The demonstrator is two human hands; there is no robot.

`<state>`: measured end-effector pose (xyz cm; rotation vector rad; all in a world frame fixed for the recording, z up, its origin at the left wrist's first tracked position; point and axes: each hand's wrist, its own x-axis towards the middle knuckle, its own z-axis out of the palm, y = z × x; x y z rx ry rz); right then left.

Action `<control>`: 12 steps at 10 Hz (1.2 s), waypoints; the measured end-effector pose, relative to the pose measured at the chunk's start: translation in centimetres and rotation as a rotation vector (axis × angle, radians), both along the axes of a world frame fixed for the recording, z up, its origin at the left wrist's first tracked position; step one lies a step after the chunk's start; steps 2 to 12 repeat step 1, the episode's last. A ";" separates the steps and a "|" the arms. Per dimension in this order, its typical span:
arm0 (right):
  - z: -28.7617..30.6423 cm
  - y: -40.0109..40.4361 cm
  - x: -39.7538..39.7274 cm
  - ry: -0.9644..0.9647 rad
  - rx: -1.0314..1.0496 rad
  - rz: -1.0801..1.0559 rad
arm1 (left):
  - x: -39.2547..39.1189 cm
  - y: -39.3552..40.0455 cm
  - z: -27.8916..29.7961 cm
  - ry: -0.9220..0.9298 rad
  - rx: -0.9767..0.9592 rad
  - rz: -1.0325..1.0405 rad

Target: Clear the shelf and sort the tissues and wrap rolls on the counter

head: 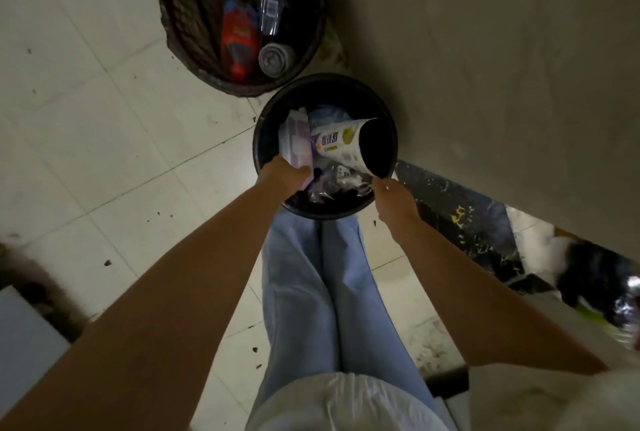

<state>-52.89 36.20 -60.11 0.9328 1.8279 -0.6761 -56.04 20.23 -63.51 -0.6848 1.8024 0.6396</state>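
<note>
Your left hand [284, 176] grips the purple wrapper [296, 139] over the black bin [388, 125] rim, likely discarding; right hand [393, 196] pinches the white wrapper [343, 144] edge.

The left hand [282, 176] reaches down into the black bin [388, 125], and its fingertips are lost behind a purple-and-white packet [296, 139] — whether they clamp it or only press against it I cannot make out. The right hand [393, 196] sits at the bin's near rim, its fingertips curled under and out of sight. Print on the white wrapper [341, 146] is too small to read. Clear plastic beneath it blurs into the dark bottom. The woven basket [173, 32] is cut off by the top edge. At the right edge, something shiny [632, 309] is a smear.
</note>
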 end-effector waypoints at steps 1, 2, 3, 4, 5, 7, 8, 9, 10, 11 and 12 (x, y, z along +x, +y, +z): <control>3.1 -0.1 -0.4 0.062 0.030 0.074 | 0.3 0.2 3.2 0.020 0.006 -0.118; 3.1 -0.1 -0.4 0.062 0.030 0.074 | 0.3 0.2 3.2 0.020 0.006 -0.118; 3.1 -0.1 -0.4 0.062 0.030 0.074 | 0.3 0.2 3.2 0.020 0.006 -0.118; 3.1 -0.1 -0.4 0.062 0.030 0.074 | 0.3 0.2 3.2 0.020 0.006 -0.118; 3.1 -0.1 -0.4 0.062 0.030 0.074 | 0.3 0.2 3.2 0.020 0.006 -0.118; 3.1 -0.1 -0.4 0.062 0.030 0.074 | 0.3 0.2 3.2 0.020 0.006 -0.118; 3.1 -0.1 -0.4 0.062 0.030 0.074 | 0.3 0.2 3.2 0.020 0.006 -0.118; 3.1 -0.1 -0.4 0.062 0.030 0.074 | 0.3 0.2 3.2 0.020 0.006 -0.118; 3.1 -0.1 -0.4 0.062 0.030 0.074 | 0.3 0.2 3.2 0.020 0.006 -0.118; 3.1 -0.1 -0.4 0.062 0.030 0.074 | 0.3 0.2 3.2 0.020 0.006 -0.118; 3.1 -0.1 -0.4 0.062 0.030 0.074 | 0.3 0.2 3.2 0.020 0.006 -0.118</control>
